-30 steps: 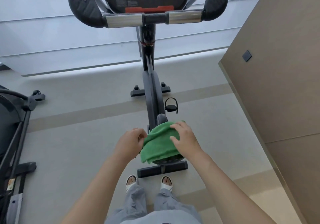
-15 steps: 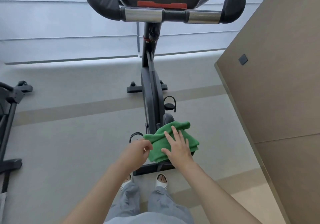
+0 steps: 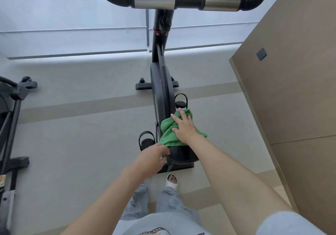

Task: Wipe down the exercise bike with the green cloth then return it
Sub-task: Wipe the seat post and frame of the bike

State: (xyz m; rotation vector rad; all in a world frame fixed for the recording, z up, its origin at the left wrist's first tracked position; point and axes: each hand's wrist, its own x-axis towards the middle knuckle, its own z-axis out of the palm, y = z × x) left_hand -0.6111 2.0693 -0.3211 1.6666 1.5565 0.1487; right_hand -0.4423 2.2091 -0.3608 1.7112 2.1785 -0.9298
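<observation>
Grey gym floor surrounds the exercise bike (image 3: 161,96), where the right hand (image 3: 183,127) presses straight fingers on the green cloth (image 3: 171,134) covering the saddle's (image 3: 181,155) twelve o'clock end, while the left hand (image 3: 151,157) grips its nine o'clock edge; keep pressure even, sweeping rearward.

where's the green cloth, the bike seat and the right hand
green cloth (image 3: 168,134): head view, its bunched left half
bike seat (image 3: 181,155): head view, bare black rear part
right hand (image 3: 184,128): head view, back of the hand, flat on the cloth
</observation>
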